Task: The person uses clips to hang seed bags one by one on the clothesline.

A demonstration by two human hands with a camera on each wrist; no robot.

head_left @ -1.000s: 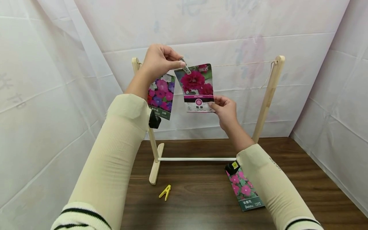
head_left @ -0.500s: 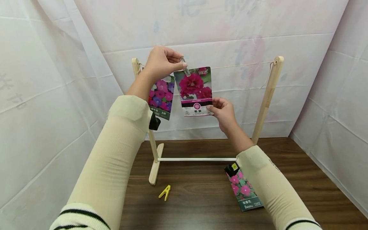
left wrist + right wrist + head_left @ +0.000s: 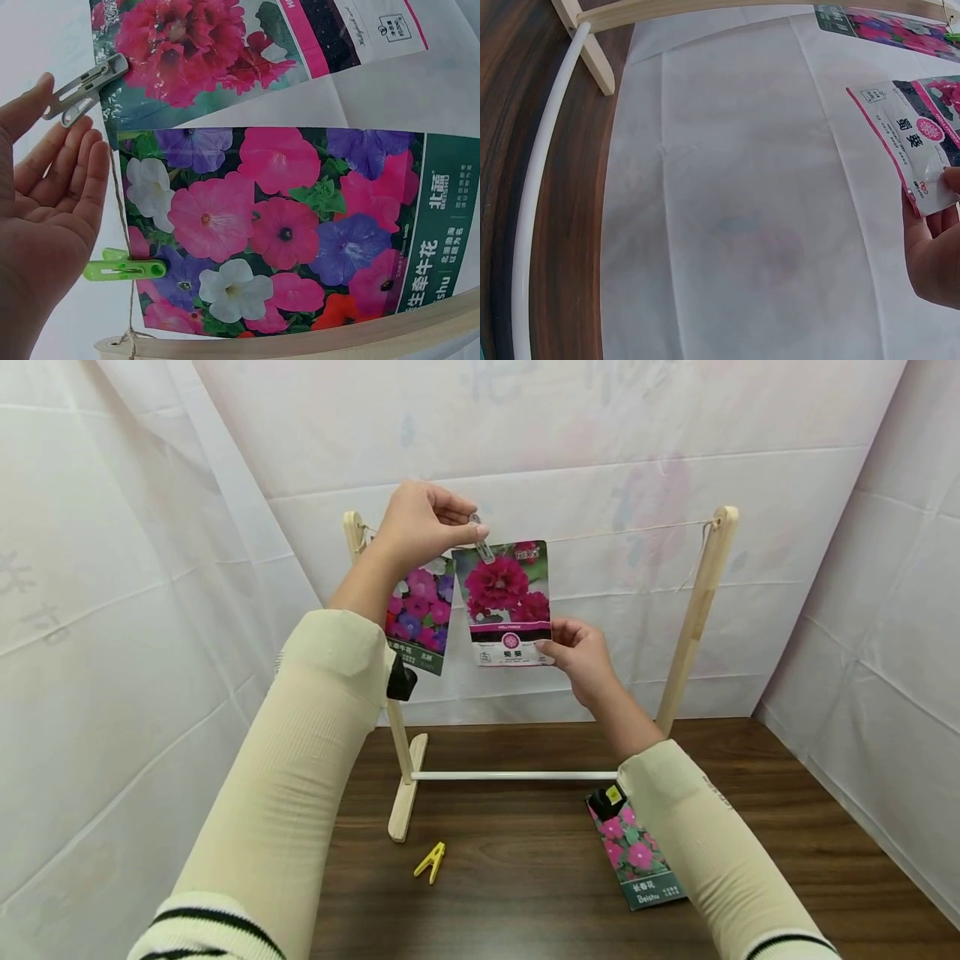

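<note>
My left hand (image 3: pixel 422 531) pinches the tail of a grey clothespin (image 3: pixel 90 84) between thumb and fingers. The clothespin's nose lies over the top edge of a seed packet (image 3: pixel 508 597) with dark pink flowers, at the level of the string (image 3: pixel 630 530). Thumb and fingers of my right hand (image 3: pixel 587 658) hold that packet by its lower right corner. Just left of it, a petunia seed packet (image 3: pixel 247 232) hangs from the string by a green clothespin (image 3: pixel 124 267), partly behind my left wrist in the head view.
The string runs between the posts of a wooden rack (image 3: pixel 693 627) with a white crossbar (image 3: pixel 517 776). On the brown table (image 3: pixel 510 860) lie a yellow clothespin (image 3: pixel 431 862) and, partly under my right sleeve, another seed packet (image 3: pixel 641 852). White cloth (image 3: pixel 757 460) hangs behind and at both sides.
The dark pink flower packet has come down slightly and hangs straighter, with the clothespin and right hand lowering along with it. Both hands keep their holds.
</note>
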